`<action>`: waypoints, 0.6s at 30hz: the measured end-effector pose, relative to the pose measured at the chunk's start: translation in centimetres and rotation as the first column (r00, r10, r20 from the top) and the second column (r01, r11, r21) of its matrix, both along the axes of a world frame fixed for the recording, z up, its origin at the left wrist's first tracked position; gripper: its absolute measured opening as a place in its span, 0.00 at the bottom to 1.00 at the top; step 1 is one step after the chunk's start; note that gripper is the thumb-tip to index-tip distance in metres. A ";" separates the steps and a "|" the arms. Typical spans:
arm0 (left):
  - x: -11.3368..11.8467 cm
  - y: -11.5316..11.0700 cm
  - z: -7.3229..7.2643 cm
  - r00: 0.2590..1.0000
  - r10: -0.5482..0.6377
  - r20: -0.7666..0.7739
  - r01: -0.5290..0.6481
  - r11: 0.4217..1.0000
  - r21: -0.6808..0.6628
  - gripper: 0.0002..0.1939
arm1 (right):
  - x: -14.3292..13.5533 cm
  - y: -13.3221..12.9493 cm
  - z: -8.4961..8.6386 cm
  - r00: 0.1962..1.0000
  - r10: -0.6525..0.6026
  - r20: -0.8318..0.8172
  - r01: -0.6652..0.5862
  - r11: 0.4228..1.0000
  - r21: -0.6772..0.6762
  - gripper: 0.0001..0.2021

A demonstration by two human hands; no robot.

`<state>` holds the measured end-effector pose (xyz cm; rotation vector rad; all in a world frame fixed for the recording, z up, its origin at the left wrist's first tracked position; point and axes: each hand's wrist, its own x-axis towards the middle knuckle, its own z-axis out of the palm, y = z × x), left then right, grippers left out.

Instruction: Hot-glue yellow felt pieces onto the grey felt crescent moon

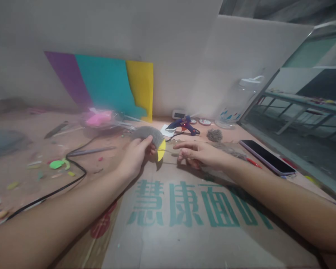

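Note:
A yellow crescent-shaped card, most of it wound over with grey yarn, is pinched by my left hand between thumb and fingers. From its yellow edge a thin strand of yarn runs across to my right hand. There the thumb and curled fingers close on the strand, while the index finger points towards the card. Both hands are just above a printed sheet with green lettering. Behind them lies a dark blue glue gun, its red light showing.
At right are a ball of yarn, a phone, a red-handled tool and a clear bottle. Coloured scraps, a pen and a black cable lie left. Coloured sheets lean on the wall.

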<state>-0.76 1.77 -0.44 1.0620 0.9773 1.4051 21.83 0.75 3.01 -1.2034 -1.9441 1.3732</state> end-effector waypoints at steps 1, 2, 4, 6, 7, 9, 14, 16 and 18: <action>-0.1 0.1 -0.1 1.000 0.003 -0.004 -0.003 1.000 0.005 0.16 | 0.6 0.2 0.4 0.997 0.019 0.072 -0.017 1.000 -0.020 0.26; -0.2 0.1 -0.2 1.000 0.005 -0.006 -0.005 1.000 0.007 0.16 | 1.2 0.4 0.9 0.989 0.037 0.146 -0.034 0.999 -0.027 0.26; -0.2 0.2 -0.3 1.000 0.009 0.000 -0.009 1.000 0.004 0.16 | 2.4 0.7 2.0 0.957 0.048 0.285 -0.049 0.999 -0.003 0.28; -0.2 0.2 -0.3 1.000 0.006 0.008 -0.006 1.000 0.000 0.17 | 3.3 0.9 3.1 0.915 0.031 0.403 -0.053 0.998 0.044 0.29; -0.1 0.1 -0.2 1.000 0.000 0.003 0.000 1.000 -0.001 0.17 | 3.5 1.0 3.6 0.893 0.011 0.449 -0.049 0.996 0.074 0.29; 0.2 -0.2 0.0 1.000 -0.015 -0.025 0.015 1.000 0.000 0.18 | 3.6 1.0 4.1 0.865 -0.052 0.500 -0.050 0.981 0.188 0.28; 0.7 -1.1 0.4 0.989 -0.011 -0.148 0.017 0.999 0.036 0.17 | 1.0 -0.2 2.9 0.938 -0.179 0.296 0.012 0.872 0.489 0.19; 0.7 -1.3 0.3 0.972 0.011 -0.234 0.012 0.996 0.094 0.18 | -0.4 -1.0 1.8 0.969 -0.130 0.212 0.037 0.918 0.396 0.20; 0.6 -1.3 0.2 0.951 0.021 -0.307 0.024 0.989 0.144 0.18 | -1.5 -1.6 0.7 0.988 -0.071 0.137 0.039 0.974 0.223 0.25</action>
